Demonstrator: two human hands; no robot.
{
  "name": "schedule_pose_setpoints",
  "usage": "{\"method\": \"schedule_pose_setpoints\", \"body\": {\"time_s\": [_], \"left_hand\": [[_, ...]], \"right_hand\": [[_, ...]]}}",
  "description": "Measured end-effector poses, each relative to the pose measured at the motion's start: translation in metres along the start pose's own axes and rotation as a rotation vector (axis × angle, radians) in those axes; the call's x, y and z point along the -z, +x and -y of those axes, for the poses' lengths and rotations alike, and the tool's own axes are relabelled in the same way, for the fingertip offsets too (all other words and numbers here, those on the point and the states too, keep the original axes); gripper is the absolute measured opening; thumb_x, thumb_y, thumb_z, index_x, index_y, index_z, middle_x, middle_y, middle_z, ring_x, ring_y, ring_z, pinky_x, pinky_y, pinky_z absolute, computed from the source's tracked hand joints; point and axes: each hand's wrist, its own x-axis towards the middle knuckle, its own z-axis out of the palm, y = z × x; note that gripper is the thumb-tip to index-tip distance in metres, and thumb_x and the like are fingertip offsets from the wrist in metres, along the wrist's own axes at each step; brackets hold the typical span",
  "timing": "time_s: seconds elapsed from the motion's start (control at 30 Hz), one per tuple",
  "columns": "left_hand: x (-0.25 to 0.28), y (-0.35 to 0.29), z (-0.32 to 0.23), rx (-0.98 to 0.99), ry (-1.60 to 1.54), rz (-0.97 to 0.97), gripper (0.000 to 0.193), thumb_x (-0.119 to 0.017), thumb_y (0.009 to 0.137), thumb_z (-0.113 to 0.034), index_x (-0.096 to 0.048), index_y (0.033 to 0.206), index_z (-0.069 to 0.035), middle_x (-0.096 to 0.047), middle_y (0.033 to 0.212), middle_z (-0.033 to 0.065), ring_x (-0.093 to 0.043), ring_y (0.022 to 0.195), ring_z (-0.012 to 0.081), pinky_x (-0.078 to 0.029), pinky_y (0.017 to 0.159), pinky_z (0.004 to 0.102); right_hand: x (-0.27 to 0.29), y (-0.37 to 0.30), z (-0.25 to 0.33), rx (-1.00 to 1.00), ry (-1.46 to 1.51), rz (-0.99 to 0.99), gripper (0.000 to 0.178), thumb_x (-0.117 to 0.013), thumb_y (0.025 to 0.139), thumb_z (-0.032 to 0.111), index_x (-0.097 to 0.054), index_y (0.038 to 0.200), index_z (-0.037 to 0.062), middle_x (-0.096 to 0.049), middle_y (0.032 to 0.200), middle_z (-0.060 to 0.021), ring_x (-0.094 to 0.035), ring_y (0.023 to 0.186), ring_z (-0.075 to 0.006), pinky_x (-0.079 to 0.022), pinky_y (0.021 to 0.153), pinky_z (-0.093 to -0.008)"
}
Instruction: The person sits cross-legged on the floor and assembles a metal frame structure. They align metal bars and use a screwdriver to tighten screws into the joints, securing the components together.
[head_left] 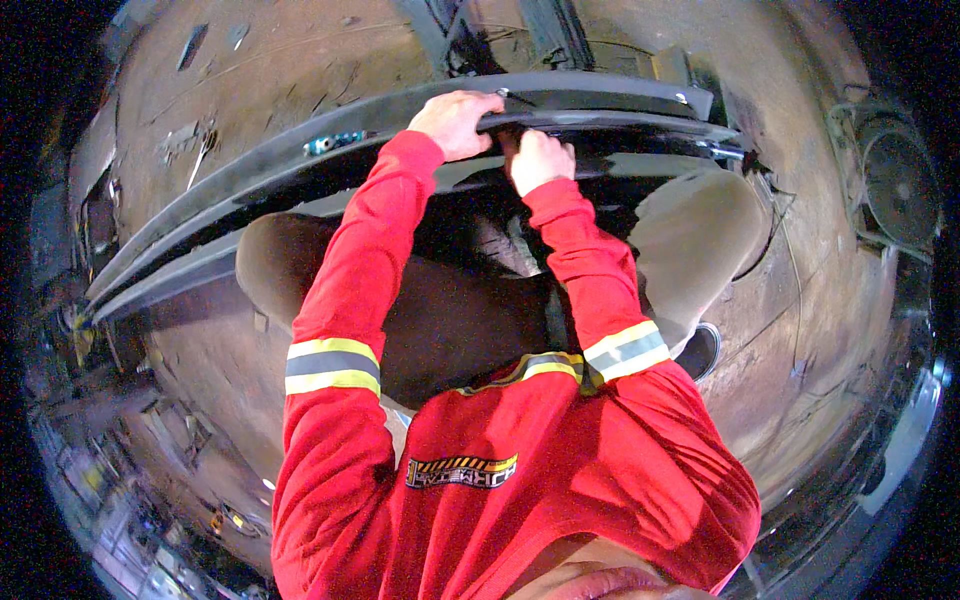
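Long dark metal beams (pixel 590 120) run across in front of me, from the far left to the right, between my knees and the floor beyond. My left hand (pixel 458 122) lies over the edge of the middle beam, its fingers curled round the metal. Just to the right and slightly nearer, my right hand (pixel 540 160) is closed by the same beam. Its fingertips point into the dark gap, and whatever they hold is hidden. A teal-handled tool (pixel 335 143) rests along the beams left of my left hand.
Dark metal supports (pixel 500 35) stand beyond the beams. A round fan-like unit (pixel 900 175) is at the far right. By my right knee stands a round container (pixel 700 350), with a thin cable (pixel 797 290) on the floor nearby. Scattered tools (pixel 203 155) lie at the left.
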Motion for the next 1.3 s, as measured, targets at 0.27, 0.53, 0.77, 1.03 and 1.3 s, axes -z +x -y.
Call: {"method": "schedule_pose_setpoints", "body": {"time_s": [0.27,0.53,0.77,1.03,1.3], "left_hand": [[0.004,0.01,0.023,0.011,-0.59,-0.1,0.028,-0.057,0.074,-0.012,-0.054,0.102,-0.007,-0.039,0.063,-0.0007,-0.042,0.057,0.0094,-0.036,0.054,0.0245],[-0.002,0.033,0.04,0.475,-0.856,-0.005,0.011,-0.04,0.089,-0.008,-0.051,0.088,-0.006,-0.049,0.069,0.0005,-0.042,0.056,0.0084,-0.036,0.049,0.0239],[0.002,0.041,0.02,0.561,-0.721,-0.117,0.011,-0.049,0.088,-0.007,-0.053,0.098,-0.002,-0.061,0.075,0.0074,-0.052,0.053,0.0099,-0.041,0.047,0.0245],[0.011,0.052,-0.004,0.487,-0.64,-0.219,0.011,-0.055,0.086,-0.008,-0.06,0.092,0.0,-0.055,0.063,0.0013,-0.047,0.051,0.0067,-0.038,0.046,0.0221],[0.008,0.059,-0.008,0.464,-0.763,-0.141,0.018,-0.051,0.087,-0.005,-0.051,0.104,0.002,-0.059,0.071,0.0064,-0.053,0.055,0.0104,-0.043,0.05,0.0232]], "right_hand": [[0.042,-0.017,-0.046,0.261,0.585,-0.251,0.022,-0.047,0.081,0.017,-0.065,0.085,0.0041,-0.063,0.085,-0.02,-0.06,0.085,-0.0357,-0.047,0.081,-0.0421],[0.163,-0.015,-0.226,0.206,0.277,-0.234,0.029,-0.042,0.084,0.004,-0.065,0.101,0.006,-0.067,0.084,-0.0106,-0.064,0.08,-0.0229,-0.049,0.077,-0.0315],[0.17,0.017,-0.275,-0.104,0.295,-0.07,0.026,-0.044,0.086,0.011,-0.064,0.1,0.0064,-0.066,0.082,-0.0091,-0.057,0.073,-0.0147,-0.045,0.069,-0.0274],[0.146,0.035,-0.286,-0.155,0.258,-0.043,0.029,-0.049,0.082,0.021,-0.066,0.098,0.0045,-0.065,0.089,-0.0191,-0.062,0.087,-0.0313,-0.046,0.078,-0.0357],[0.152,0.016,-0.277,-0.084,0.416,0.005,0.045,-0.048,0.077,0.0,-0.056,0.12,0.0103,-0.066,0.096,-0.0151,-0.064,0.087,-0.0231,-0.049,0.078,-0.0344]]}}
